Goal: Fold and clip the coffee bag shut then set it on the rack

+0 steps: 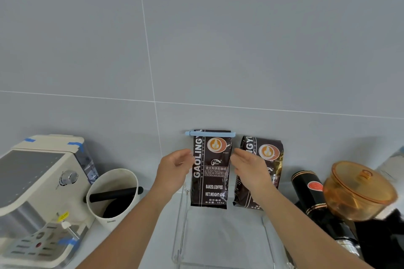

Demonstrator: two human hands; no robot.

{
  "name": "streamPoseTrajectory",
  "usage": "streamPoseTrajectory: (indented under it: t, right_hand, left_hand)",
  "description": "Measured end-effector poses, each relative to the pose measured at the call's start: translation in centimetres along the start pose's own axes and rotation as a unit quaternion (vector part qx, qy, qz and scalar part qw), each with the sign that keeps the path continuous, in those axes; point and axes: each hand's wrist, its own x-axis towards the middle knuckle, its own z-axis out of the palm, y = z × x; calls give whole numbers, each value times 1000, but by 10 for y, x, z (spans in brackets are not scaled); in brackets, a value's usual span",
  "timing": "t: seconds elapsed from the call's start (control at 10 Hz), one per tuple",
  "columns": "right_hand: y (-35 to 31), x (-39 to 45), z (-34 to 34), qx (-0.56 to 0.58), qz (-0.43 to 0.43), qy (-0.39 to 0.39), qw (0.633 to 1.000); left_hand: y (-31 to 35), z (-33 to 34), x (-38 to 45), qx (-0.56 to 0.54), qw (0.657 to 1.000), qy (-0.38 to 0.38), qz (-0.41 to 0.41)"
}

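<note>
A dark brown coffee bag [211, 172] stands upright against the wall at the back of a clear acrylic rack [181, 220]. A light blue clip [210, 133] is clamped across its folded top. My left hand [175, 169] is just left of the bag with fingers spread. Just right of the bag is my right hand [249, 168], also with fingers apart. Neither hand grips the bag; whether the fingertips touch its edges I cannot tell.
A second coffee bag [265, 155] leans on the wall behind my right hand. A cream espresso machine [37, 192] and a white knock box [113, 194] stand at the left. A black grinder [317, 201] with an amber lid [360, 190] is at the right.
</note>
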Motion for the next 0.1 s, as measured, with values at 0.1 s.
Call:
streamPoseTrajectory:
  t: [0.1]
  right_hand:
    - [-16,-12,-12,82,12,-36,996]
  left_hand:
    - [20,-9,-12,-116,993,-30,-20]
